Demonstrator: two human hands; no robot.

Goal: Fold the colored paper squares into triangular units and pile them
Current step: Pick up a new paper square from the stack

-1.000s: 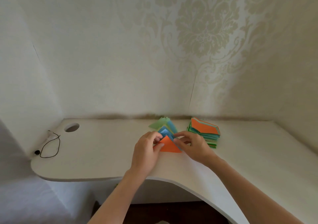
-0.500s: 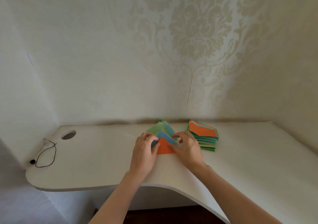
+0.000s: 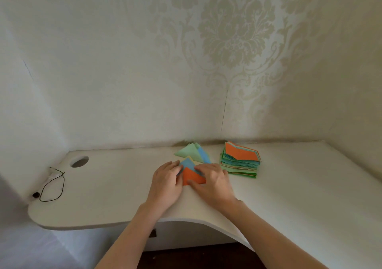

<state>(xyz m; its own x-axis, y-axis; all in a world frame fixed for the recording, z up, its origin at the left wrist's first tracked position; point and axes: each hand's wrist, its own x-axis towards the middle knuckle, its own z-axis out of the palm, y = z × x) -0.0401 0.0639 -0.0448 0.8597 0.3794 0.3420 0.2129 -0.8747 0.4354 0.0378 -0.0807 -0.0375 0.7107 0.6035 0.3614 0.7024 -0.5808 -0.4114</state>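
An orange folded paper [image 3: 191, 177] lies flat on the white desk [image 3: 115, 188], its point aimed away from me. My left hand [image 3: 166, 183] presses its left edge with fingers laid flat. My right hand [image 3: 213, 181] presses its right side, thumb along the lower edge. Just behind it a blue triangle [image 3: 187, 163] lies on a pale yellow one, and farther back a heap of green and blue folded triangles [image 3: 193, 152] fans out. A stack of colored paper squares [image 3: 240, 161], orange on top, sits to the right of my hands.
A round cable hole [image 3: 79, 161] opens at the desk's back left. A thin black cord loop [image 3: 52, 186] lies near the left edge. Patterned wallpaper walls close off the back and right. The desk's front edge curves inward below my forearms.
Both hands have settled flatter on the orange paper, which now shows a narrower pointed shape. My view has shifted slightly; the stacks have not moved.
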